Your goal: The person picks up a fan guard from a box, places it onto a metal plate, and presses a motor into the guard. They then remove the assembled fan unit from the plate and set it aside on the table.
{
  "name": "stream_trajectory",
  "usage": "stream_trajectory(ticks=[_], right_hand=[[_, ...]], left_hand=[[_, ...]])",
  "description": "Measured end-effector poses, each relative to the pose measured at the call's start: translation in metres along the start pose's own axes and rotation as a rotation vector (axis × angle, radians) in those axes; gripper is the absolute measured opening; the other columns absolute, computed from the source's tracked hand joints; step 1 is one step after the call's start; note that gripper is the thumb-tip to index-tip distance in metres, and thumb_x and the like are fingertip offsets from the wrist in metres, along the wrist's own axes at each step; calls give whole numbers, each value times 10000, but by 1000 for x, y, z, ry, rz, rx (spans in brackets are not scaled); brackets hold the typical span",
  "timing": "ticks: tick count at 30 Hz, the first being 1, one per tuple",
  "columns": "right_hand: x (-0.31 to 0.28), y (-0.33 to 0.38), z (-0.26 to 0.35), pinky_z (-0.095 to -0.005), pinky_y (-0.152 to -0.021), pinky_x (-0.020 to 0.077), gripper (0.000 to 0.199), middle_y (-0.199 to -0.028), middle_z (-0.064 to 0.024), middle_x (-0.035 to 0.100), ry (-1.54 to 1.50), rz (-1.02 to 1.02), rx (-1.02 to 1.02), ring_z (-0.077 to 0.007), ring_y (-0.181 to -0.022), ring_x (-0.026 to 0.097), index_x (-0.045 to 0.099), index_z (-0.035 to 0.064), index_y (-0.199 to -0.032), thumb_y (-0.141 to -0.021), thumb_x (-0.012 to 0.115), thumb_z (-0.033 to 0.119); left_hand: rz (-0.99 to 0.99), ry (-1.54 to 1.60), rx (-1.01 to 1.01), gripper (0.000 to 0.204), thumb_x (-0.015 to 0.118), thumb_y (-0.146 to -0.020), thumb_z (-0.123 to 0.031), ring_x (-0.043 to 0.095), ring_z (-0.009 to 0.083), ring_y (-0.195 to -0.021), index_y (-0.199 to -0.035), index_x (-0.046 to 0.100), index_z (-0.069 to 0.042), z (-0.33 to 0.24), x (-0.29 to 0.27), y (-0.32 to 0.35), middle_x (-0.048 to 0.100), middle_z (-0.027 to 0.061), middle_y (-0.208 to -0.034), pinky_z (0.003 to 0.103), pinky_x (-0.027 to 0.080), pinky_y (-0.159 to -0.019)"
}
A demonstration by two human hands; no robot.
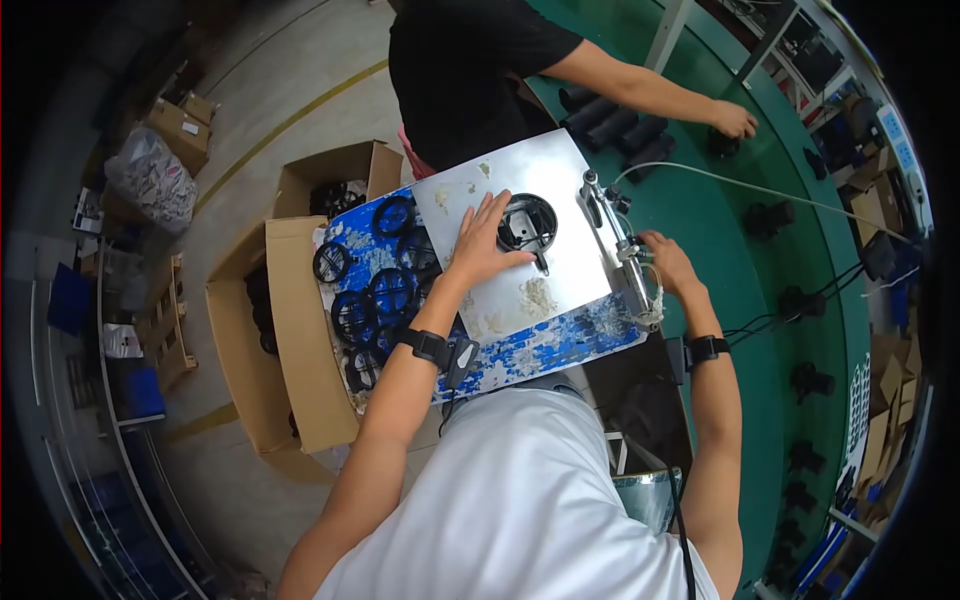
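A black round plastic housing (528, 222) with a ring-shaped rim lies on a metal plate (550, 165). My left hand (483, 242) rests flat against the housing's left side, fingers stretched and thumb apart along its near edge. To the right stands a metal air-cylinder fixture (625, 250) with fittings and thin tubing. My right hand (668, 262) is at the fixture's right side, fingers bent in around part of it; the fingertips are partly hidden. Both wrists wear black straps.
Several black rings (393, 290) lie on a worn blue board (560, 350) to the left. An open cardboard box (310, 340) stands beside it. Across the green table (740, 370) sit black parts and cables. A co-worker's hand (735, 120) touches a black part at the far side.
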State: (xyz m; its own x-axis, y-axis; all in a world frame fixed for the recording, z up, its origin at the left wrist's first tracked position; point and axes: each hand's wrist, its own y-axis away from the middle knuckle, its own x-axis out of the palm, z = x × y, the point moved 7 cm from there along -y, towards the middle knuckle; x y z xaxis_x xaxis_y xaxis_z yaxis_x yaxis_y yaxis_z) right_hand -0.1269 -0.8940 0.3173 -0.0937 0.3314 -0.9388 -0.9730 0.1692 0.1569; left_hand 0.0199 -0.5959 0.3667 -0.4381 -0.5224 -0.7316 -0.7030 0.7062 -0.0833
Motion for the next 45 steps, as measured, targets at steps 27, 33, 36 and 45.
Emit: stream_trajectory(ticks=[27, 33, 36, 45], right_hand=[[-24, -118, 231, -320, -702, 546, 231, -886, -84, 711, 463, 102, -202, -224, -852, 697, 660, 100, -996, -809, 614, 227], [-34, -105, 204, -371, -735, 541, 329, -912, -180, 686, 303, 33, -169, -307, -883, 678, 630, 38, -1018, -812, 644, 294], [-86, -52, 190, -375, -779, 522, 453, -1012, -197, 664, -164, 13, -254, -306, -891, 662, 602, -2, -1101, -823, 689, 346], [-66, 182, 16, -196, -416, 312, 317, -685, -60, 624, -1249, -632, 458, -72, -526, 535, 520, 94, -717, -951, 546, 305]], left_hand=[[38, -421, 461, 218, 664, -746, -145, 621, 273, -844, -888, 662, 21, -35, 29, 11, 647, 138, -778, 362, 397, -983], [-299, -378, 514, 294, 673, -764, -150, 586, 315, -1002, -1023, 643, -12, -55, 14, 26, 641, 162, -960, 409, 410, -970], [-430, -167, 341, 298, 636, -787, -103, 557, 341, -1081, -1077, 635, -38, -72, -44, 73, 625, 162, -1062, 435, 402, -977], [-390, -66, -780, 241, 611, -848, -173, 650, 343, -826, -1067, 610, -72, 134, -67, 242, 665, 170, -956, 455, 497, -702]])
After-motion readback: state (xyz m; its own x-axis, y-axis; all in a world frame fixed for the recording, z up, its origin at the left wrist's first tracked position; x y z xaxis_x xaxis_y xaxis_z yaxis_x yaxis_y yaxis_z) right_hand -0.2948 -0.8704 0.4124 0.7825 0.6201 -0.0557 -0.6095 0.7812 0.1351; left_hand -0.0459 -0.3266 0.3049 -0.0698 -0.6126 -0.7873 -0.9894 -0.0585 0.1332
